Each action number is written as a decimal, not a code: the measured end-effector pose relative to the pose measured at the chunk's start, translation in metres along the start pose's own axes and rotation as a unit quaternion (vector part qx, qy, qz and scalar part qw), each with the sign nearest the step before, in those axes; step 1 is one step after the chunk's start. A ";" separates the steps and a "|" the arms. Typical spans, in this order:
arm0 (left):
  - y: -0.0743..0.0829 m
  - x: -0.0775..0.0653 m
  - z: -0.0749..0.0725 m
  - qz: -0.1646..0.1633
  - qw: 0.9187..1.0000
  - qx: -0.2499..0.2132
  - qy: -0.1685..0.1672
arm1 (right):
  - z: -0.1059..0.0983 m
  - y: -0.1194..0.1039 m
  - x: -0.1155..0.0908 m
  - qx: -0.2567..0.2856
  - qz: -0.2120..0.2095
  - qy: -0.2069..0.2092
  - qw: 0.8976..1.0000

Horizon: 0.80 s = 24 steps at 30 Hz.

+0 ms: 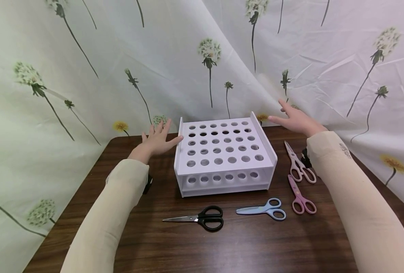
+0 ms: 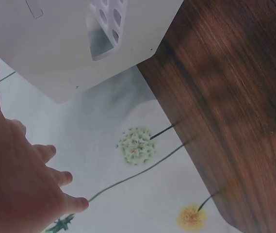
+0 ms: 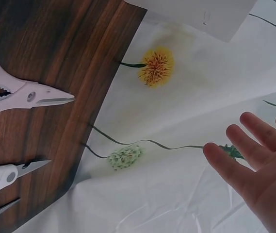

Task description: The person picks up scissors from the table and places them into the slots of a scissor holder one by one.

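Observation:
A white tube rack (image 1: 224, 167) with rows of round holes stands on the table. My left hand (image 1: 157, 140) is at its left side, fingers spread, the thumb close to the rack's side wall; whether they touch I cannot tell. My right hand (image 1: 299, 119) is held in the air beyond the rack's right side, apart from it, fingers extended. Neither hand holds anything. In front of the rack lie black-handled scissors (image 1: 211, 218) and light blue scissors (image 1: 263, 209). To its right are pink scissors (image 1: 301, 199) and pale pink scissors (image 1: 297, 165).
The dark wooden table (image 1: 174, 250) ends just behind the rack. A white curtain (image 1: 174, 57) with a dandelion print hangs behind and at both sides. White-handled scissors (image 3: 2, 177) lie near the pale pink ones in the right wrist view, with another metal tip (image 3: 2, 211) beside them.

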<state>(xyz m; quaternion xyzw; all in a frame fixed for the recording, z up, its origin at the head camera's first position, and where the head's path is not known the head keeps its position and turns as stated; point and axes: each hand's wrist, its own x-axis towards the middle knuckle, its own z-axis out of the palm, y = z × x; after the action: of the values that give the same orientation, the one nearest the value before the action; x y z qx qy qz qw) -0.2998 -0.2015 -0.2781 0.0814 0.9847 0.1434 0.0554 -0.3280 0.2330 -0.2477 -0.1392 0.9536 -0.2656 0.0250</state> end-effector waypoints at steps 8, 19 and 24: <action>-0.001 -0.001 0.006 0.012 1.000 -0.006 0.008 | 0.004 0.011 -0.003 0.010 -0.004 0.010 1.000; -0.005 -0.003 0.013 0.034 0.999 -0.027 0.031 | 0.008 0.026 -0.006 0.047 0.005 0.006 0.999; -0.005 -0.002 0.016 0.050 0.997 -0.033 0.043 | 0.009 0.032 -0.008 0.049 0.002 0.005 0.999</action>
<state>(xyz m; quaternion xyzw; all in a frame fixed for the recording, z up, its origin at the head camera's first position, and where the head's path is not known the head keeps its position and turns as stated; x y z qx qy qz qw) -0.2960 -0.2025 -0.2950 0.1228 0.9756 0.1816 0.0084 -0.3274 0.2568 -0.2719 -0.1345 0.9400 -0.3123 0.0274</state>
